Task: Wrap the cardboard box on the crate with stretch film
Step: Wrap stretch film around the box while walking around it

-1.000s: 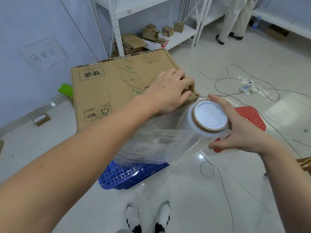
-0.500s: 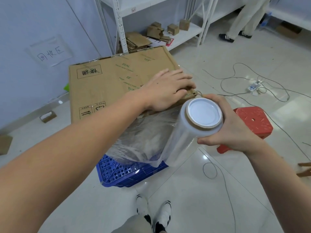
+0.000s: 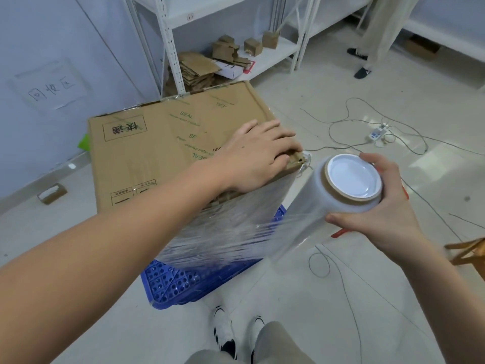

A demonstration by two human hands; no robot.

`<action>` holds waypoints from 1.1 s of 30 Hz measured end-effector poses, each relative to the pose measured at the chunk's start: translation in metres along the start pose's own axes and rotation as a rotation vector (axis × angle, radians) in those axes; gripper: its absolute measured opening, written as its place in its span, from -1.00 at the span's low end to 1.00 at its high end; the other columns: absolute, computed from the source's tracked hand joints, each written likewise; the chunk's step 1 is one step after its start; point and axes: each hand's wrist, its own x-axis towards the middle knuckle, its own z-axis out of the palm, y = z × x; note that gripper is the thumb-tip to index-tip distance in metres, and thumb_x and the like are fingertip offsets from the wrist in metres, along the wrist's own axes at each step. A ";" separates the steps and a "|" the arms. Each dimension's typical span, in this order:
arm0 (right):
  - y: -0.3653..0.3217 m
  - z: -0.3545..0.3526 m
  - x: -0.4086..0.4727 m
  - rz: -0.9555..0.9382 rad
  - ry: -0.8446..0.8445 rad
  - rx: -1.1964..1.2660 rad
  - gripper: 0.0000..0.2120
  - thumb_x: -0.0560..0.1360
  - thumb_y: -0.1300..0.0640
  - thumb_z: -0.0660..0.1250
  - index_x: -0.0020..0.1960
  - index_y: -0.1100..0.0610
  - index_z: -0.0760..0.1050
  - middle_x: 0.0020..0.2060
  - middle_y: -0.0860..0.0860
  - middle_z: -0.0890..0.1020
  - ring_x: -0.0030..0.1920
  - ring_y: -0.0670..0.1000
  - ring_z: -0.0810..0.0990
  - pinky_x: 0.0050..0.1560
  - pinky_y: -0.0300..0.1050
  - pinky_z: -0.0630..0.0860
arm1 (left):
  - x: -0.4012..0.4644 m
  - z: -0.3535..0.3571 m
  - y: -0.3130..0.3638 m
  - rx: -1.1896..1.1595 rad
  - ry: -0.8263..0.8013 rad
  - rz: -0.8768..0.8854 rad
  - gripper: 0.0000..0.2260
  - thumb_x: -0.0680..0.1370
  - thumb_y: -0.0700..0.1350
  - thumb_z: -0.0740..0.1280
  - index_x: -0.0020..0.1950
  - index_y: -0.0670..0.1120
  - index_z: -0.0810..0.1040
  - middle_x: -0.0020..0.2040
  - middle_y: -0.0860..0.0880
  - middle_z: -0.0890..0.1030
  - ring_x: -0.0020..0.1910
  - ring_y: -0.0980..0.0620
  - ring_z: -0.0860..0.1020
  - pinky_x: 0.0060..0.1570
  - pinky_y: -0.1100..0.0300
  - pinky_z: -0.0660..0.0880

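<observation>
A large brown cardboard box [image 3: 162, 143] with green print rests on a blue perforated crate [image 3: 183, 282]. My left hand [image 3: 257, 156] lies flat on the box's near right corner, fingers spread and curled over the edge. My right hand [image 3: 380, 214] grips a roll of clear stretch film [image 3: 349, 187] with a white end cap, held just right of that corner. A sheet of film [image 3: 236, 232] stretches from the roll across the box's near side, down to the crate.
White shelving [image 3: 236, 46] with flattened and small cartons stands behind the box. Thin cables and a power strip [image 3: 375, 132] lie on the tiled floor at right. Another person's legs [image 3: 378, 35] stand at the top right. A wooden piece [image 3: 469, 250] shows at the right edge.
My right hand has carried the roll rightward and away from the box, drawing the film out taut. My left hand stays pressed on the box corner. The view shifted slightly.
</observation>
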 end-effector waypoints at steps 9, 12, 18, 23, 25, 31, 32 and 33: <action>-0.001 0.000 0.041 -0.097 -0.100 -0.027 -0.02 0.18 0.37 0.68 0.42 -0.10 0.30 0.16 -0.36 0.50 0.21 -0.28 0.52 0.19 -0.30 0.50 | 0.003 -0.005 0.000 0.012 -0.014 -0.028 -0.64 0.73 0.07 0.09 0.52 0.26 0.37 0.62 0.19 0.26 0.65 0.10 0.03 0.61 -0.06 -0.11; 0.001 -0.005 0.056 -0.141 -0.183 -0.032 -0.04 0.19 0.40 0.67 0.43 -0.03 0.29 0.20 -0.31 0.46 0.16 -0.39 0.48 0.10 -0.52 0.39 | 0.006 -0.008 0.001 -0.016 -0.016 -0.067 -0.65 0.72 0.05 0.11 0.51 0.24 0.41 0.62 0.18 0.27 0.65 0.12 0.04 0.62 -0.05 -0.11; 0.016 -0.015 0.064 -0.273 -0.283 -0.055 -0.03 0.16 0.15 0.74 0.43 -0.02 0.29 0.29 -0.30 0.38 0.28 -0.41 0.36 0.21 -0.56 0.26 | 0.010 -0.006 0.005 -0.021 -0.013 -0.107 -0.62 0.67 0.09 0.09 0.47 0.27 0.44 0.61 0.18 0.29 0.65 0.13 0.08 0.63 -0.10 -0.07; 0.025 -0.028 0.067 -0.315 -0.392 -0.097 -0.09 0.21 -0.13 0.68 0.40 -0.17 0.22 0.35 -0.12 0.34 0.42 -0.23 0.30 0.33 -0.49 0.22 | 0.006 -0.005 0.015 -0.028 0.013 -0.137 -0.64 0.64 0.09 0.13 0.42 0.26 0.49 0.60 0.16 0.32 0.63 0.13 0.12 0.62 -0.02 -0.07; 0.029 -0.036 0.072 -0.363 -0.476 -0.138 -0.17 0.30 -0.09 0.64 0.40 -0.16 0.22 0.42 -0.11 0.29 0.53 -0.16 0.20 0.40 -0.46 0.16 | 0.012 -0.006 0.020 -0.053 0.020 -0.187 -0.69 0.63 0.11 0.17 0.33 0.25 0.54 0.56 0.15 0.38 0.61 0.12 0.18 0.60 0.00 -0.04; 0.024 -0.052 0.094 -0.316 -0.617 -0.106 0.15 0.16 -0.03 0.74 0.57 -0.16 0.14 0.34 -0.20 0.41 0.38 -0.19 0.43 0.31 -0.42 0.35 | 0.028 0.005 0.035 -0.017 0.116 -0.312 -0.80 0.69 0.14 0.22 0.13 0.10 0.58 0.31 0.13 0.56 0.50 0.02 0.29 0.56 -0.10 0.10; 0.024 -0.051 0.098 -0.300 -0.637 -0.107 0.23 0.10 -0.04 0.76 0.59 -0.16 0.12 0.35 -0.18 0.41 0.37 -0.21 0.42 0.30 -0.44 0.34 | 0.027 0.007 0.035 -0.022 0.121 -0.317 -0.80 0.69 0.15 0.21 0.13 0.11 0.57 0.32 0.14 0.55 0.51 0.03 0.27 0.56 -0.10 0.09; 0.024 -0.048 0.101 -0.290 -0.654 -0.097 0.26 0.06 -0.08 0.76 0.59 -0.15 0.13 0.36 -0.19 0.40 0.39 -0.22 0.40 0.31 -0.44 0.33 | 0.026 0.007 0.034 -0.026 0.120 -0.316 -0.79 0.69 0.16 0.20 0.15 0.12 0.57 0.33 0.16 0.54 0.52 0.03 0.26 0.57 -0.10 0.08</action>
